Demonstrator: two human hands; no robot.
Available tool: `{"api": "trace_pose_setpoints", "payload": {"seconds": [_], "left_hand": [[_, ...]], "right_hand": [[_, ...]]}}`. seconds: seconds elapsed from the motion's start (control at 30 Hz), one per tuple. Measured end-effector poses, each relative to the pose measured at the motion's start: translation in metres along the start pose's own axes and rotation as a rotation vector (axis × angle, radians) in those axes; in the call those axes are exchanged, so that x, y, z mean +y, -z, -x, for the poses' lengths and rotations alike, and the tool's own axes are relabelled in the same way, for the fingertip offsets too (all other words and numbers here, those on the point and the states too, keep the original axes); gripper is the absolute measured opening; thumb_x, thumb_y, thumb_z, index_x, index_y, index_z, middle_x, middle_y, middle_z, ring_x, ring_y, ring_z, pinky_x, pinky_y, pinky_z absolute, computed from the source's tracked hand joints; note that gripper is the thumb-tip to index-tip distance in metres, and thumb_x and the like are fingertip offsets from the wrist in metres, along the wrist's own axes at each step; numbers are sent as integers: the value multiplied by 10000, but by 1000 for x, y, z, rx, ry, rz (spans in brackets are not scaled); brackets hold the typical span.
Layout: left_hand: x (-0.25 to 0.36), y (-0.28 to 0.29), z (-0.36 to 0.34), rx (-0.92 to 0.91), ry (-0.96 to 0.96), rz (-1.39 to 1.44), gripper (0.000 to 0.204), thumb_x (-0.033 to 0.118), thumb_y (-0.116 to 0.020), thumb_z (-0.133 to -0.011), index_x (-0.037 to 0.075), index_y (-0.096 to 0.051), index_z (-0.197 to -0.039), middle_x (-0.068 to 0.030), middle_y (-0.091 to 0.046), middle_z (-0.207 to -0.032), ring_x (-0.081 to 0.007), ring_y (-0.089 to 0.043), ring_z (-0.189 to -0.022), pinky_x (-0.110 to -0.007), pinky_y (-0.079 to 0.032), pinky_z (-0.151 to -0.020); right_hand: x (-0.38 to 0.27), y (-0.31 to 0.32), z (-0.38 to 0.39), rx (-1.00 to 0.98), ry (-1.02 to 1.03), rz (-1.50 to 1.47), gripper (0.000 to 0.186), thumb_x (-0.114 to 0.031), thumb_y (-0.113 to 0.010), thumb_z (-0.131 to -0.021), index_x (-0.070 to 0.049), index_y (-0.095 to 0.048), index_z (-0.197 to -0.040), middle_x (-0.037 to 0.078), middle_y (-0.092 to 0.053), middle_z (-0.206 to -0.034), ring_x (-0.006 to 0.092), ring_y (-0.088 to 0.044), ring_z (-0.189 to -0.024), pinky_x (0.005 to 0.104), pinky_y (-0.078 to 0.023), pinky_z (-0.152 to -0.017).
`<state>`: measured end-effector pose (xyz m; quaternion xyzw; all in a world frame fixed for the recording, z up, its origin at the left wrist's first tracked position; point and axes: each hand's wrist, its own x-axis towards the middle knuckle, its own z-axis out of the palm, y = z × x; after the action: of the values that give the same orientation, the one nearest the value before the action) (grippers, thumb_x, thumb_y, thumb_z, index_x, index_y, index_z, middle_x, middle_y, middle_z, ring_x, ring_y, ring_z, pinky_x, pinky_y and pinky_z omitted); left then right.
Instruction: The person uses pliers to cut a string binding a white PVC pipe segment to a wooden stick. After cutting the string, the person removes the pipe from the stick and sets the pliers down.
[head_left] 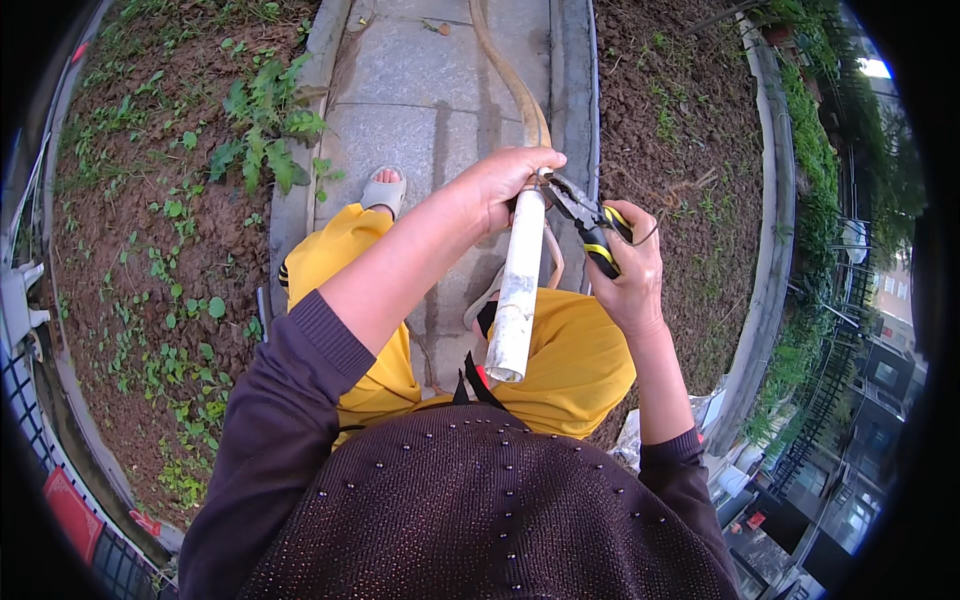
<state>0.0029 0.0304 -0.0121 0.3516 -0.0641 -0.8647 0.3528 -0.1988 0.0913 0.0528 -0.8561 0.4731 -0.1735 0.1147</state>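
Observation:
My left hand (508,183) is closed around the spot where a tan hose (515,85) meets a dirty white pipe (517,290). From there the pipe slopes down toward my lap, its open end facing me. In my right hand (632,272) is a pair of pliers (600,252) with black and yellow handles. Their metal jaws touch or nearly touch the joint beside my left thumb; whether they bite on anything is too small to tell. A thin dark strand curves by my right fingers. My left palm hides part of the joint.
A paved path (400,110) runs between raised concrete curbs (572,100). Brown soil with weeds (265,125) lies on the left, and more soil (680,150) on the right. My sandalled foot (384,190) stands on the path. Crumpled clear plastic (628,440) lies by my right forearm.

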Motion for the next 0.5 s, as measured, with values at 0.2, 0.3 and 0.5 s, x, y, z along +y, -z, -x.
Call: {"api": "trace_pose_setpoints", "payload": {"seconds": [0.2,0.3,0.5], "left_hand": [[3,0,4,-7,17,-19,207,256,-698,-856,138,-542,-786,-6,-564,-622,-125,-523,-438,-283,-423,-365],[4,2,4,-15,27,-18,204,252,-699,-852,132,-546,-792,-12,-567,-630,-125,-531,-442,-282,-422,-352],[4,3,3,-4,19,-25,193,241,-695,-852,123,-551,-803,-20,-579,-648,-125,-538,-443,-281,-431,-350]], "right_hand": [[4,-6,-4,52,61,1,383,38,-742,-608,-10,-669,-981,186,-560,-1155,361,-549,-1056,432,-474,-903],[6,-12,-4,79,69,-33,371,47,-735,-607,-1,-658,-966,199,-565,-1145,367,-554,-1047,431,-481,-898],[11,-21,1,93,83,-48,422,48,-727,-622,30,-572,-1014,217,-575,-1142,385,-575,-1013,441,-484,-894]]}}
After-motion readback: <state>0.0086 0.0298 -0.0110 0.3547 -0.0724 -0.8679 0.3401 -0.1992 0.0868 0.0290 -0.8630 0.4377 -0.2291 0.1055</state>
